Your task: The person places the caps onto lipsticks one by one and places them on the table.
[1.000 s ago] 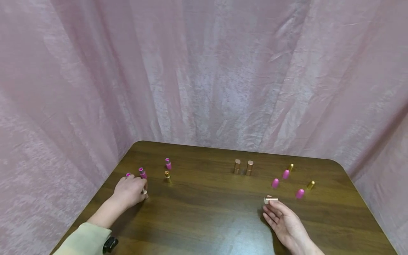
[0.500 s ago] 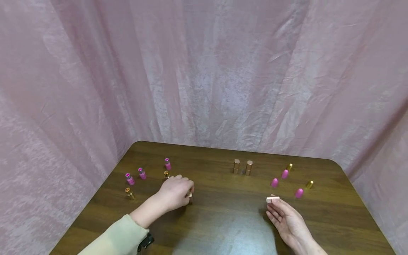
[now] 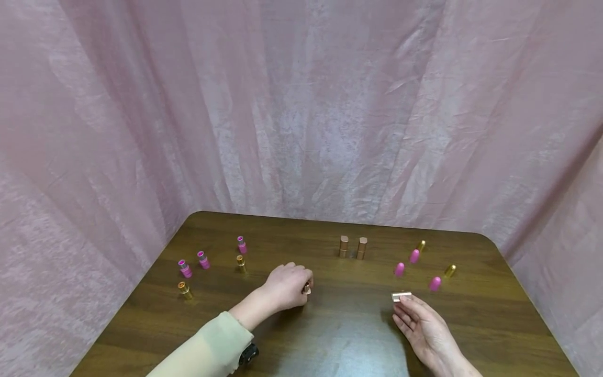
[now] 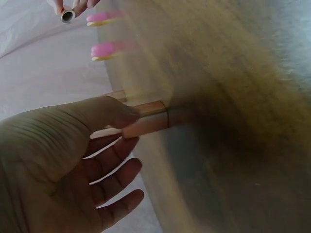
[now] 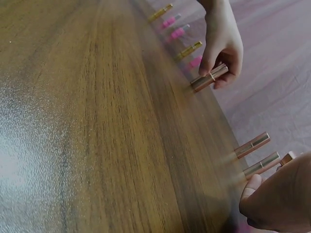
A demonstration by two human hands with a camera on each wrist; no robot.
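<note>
My left hand point(image 3: 288, 285) is low over the middle of the table, pinching a rose-gold lipstick tube point(image 4: 146, 119) between thumb and index finger; its other fingers spread loosely in the left wrist view. Whether the tube's base touches the wood I cannot tell. Farther right, my right hand point(image 3: 426, 324) is palm up and pinches a rose-gold lipstick cap point(image 3: 401, 297) lying sideways. The hollow end of that cap point(image 4: 68, 16) shows in the left wrist view. Two closed rose-gold lipsticks point(image 3: 344, 246) stand upright between and beyond the hands.
Uncapped pink lipstick tubes point(image 3: 203, 260) and two gold ones point(image 3: 185, 290) stand on the left of the wooden table point(image 3: 292, 235). Pink caps point(image 3: 399, 269) and gold caps point(image 3: 450, 270) stand on the right. A pink curtain point(image 3: 301, 104) hangs behind the table.
The left hand has moved right with the rose-gold tube, from beside the pink and gold tubes to the table's middle. My right hand keeps its grip on the cap, nearly still.
</note>
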